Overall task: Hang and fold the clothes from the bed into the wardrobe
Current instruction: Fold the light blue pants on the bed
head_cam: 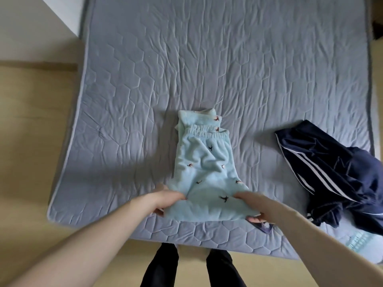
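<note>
Both hands, left hand and right hand, are pinching the pale blue trousers at lower centre; uneven lifting is risking undoing the fold.

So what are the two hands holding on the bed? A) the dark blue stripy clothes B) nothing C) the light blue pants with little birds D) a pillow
C: the left hand and the right hand both grip the near edge of the light blue pants, while the dark blue striped garment lies untouched off to the right.
</note>
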